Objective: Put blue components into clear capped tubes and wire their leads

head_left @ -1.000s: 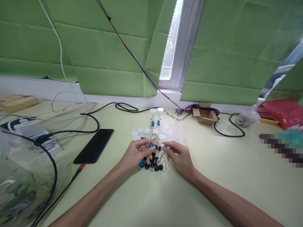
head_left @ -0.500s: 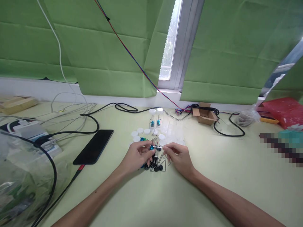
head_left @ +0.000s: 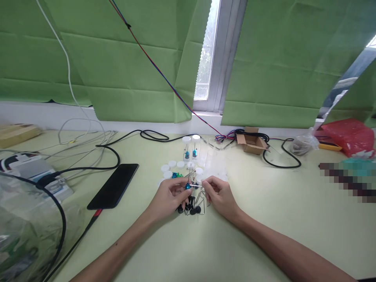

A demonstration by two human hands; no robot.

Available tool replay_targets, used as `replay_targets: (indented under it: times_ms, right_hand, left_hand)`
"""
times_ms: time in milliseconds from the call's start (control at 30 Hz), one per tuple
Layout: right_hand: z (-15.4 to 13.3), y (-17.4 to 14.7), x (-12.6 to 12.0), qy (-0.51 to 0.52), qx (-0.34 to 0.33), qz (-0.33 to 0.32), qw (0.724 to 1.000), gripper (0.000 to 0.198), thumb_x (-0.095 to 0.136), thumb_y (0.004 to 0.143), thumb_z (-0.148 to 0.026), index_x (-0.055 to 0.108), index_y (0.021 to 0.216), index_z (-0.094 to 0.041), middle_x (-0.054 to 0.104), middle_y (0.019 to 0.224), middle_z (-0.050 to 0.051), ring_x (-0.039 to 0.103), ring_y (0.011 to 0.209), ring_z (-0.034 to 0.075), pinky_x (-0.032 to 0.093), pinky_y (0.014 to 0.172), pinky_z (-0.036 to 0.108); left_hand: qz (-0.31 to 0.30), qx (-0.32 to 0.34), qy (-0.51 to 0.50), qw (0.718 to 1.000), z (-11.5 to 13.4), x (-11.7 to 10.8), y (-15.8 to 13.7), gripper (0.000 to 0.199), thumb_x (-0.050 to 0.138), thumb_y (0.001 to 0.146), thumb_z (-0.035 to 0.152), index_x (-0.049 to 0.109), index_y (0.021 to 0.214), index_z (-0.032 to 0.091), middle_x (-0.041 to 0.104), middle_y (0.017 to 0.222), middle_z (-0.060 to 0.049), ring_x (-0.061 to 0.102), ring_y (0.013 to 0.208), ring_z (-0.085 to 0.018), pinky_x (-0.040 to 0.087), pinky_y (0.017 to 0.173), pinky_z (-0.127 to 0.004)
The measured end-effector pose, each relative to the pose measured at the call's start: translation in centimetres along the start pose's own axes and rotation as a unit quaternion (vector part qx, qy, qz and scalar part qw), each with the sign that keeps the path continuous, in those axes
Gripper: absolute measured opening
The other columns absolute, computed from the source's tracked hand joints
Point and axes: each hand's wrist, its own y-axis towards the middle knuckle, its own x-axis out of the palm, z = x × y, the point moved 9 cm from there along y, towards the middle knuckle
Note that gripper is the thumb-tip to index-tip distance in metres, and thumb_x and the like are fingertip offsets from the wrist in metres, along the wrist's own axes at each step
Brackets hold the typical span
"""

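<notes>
My left hand (head_left: pixel 168 197) pinches a small blue component (head_left: pixel 187 187) with thin wire leads. My right hand (head_left: pixel 221 196) pinches the ends of those leads, so both hands hold the same part just above the table. Under the hands lies a pile of black and blue components (head_left: pixel 189 207) with bent leads. Just beyond stand two capped clear vials (head_left: pixel 190 148), each with a blue part inside, and several loose white caps (head_left: pixel 172 168).
A black phone (head_left: pixel 113 186) lies left of the hands, with black and white cables (head_left: pixel 88 156) around it. A clear plastic bag (head_left: pixel 20 231) fills the near left. A small open cardboard box (head_left: pixel 251 143) and a red bag (head_left: pixel 349 135) sit at the back right.
Both hands stay together on the blue component and have shifted slightly nearer. The view has tilted a little.
</notes>
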Motion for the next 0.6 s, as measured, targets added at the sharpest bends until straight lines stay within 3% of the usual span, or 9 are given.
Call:
replay_targets:
  times_ms: [167,300,600]
  right_hand:
    - [-0.04,0.03,0.15,0.007,-0.010,-0.011,1.000,0.021,0.058,0.094,-0.039,0.063,0.097,-0.019,0.054,0.064,-0.003,0.049,0.046,0.010,0.040,0.044,0.023]
    - [0.04,0.08,-0.26,0.001,-0.023,0.009,1.000,0.027,0.062,0.091,-0.036,0.063,0.114,-0.022,0.061,0.086,0.001,0.053,0.051,0.008,0.046,0.048,0.023]
    - [-0.22,-0.01,-0.40,-0.010,-0.035,0.015,0.999,0.018,0.062,0.091,-0.031,0.071,0.102,-0.020,0.063,0.083,0.002,0.053,0.051,0.009,0.048,0.050,0.025]
  left_hand:
    - [0.014,-0.015,-0.027,0.999,-0.03,-0.47,0.09,0.033,0.074,0.074,0.040,0.065,0.090,0.014,0.058,0.054,0.001,0.054,0.046,-0.013,0.047,0.048,-0.026]
    - [0.017,-0.015,-0.044,0.999,-0.06,-0.75,0.12,0.036,0.076,0.073,0.043,0.064,0.091,0.014,0.059,0.058,0.001,0.055,0.046,-0.012,0.048,0.049,-0.027]
    - [0.014,-0.018,-0.045,0.999,0.16,-0.55,-0.01,0.037,0.076,0.073,0.044,0.063,0.090,0.015,0.057,0.057,0.002,0.054,0.047,-0.013,0.048,0.048,-0.027]
